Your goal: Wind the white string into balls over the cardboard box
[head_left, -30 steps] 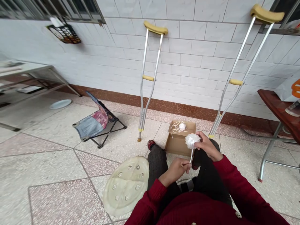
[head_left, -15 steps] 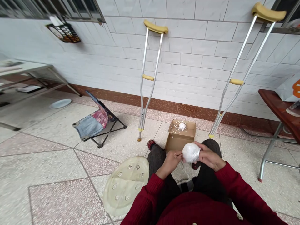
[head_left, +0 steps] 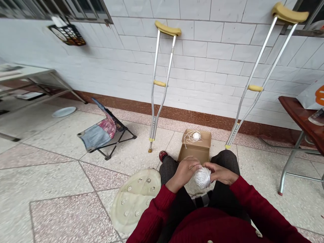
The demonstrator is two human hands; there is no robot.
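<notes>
A round ball of white string (head_left: 202,178) is held over my lap, its wound strands showing on the near side. My left hand (head_left: 186,169) lies along its upper left, fingers bent against it and closed. From the right, my right hand (head_left: 220,173) grips the ball with thumb and fingers. Just beyond my hands, an open cardboard box (head_left: 194,153) stands on the floor. A smaller white ball of string (head_left: 196,135) with loose loops lies at the back of the box. Some fingertips are hidden behind the ball.
Two crutches (head_left: 159,83) (head_left: 255,88) lean on the tiled wall. A folding stool (head_left: 97,133) stands left, with a round translucent mat (head_left: 134,202) nearer my knee. At right is a brown table (head_left: 301,118); a pale plate (head_left: 64,112) lies far left.
The ball has been turned and lowered slightly, so wound strands face me rather than a smoother side. My left hand has moved from its left edge up over its top.
</notes>
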